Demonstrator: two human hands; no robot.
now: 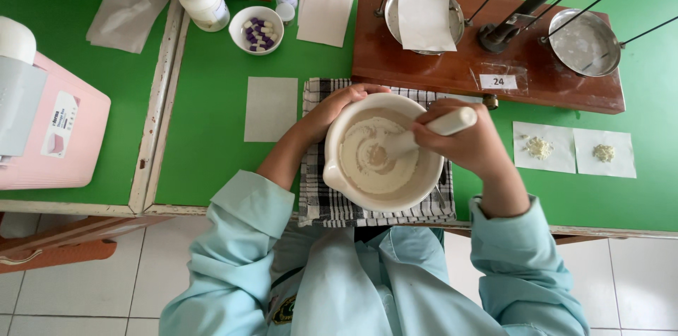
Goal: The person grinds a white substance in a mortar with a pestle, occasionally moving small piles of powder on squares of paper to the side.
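One white mortar (383, 152), centre frame, on checked cloth (321, 198) on green counter (205, 124). Left hand (328, 111) cups its rim; right hand (470, 144), grip wrapped round pestle (431, 133). Advisable: brace firmly, grind powder in steady circles.

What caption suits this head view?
Right hand grinds powder with a pestle in a white mortar steadied by the left hand.
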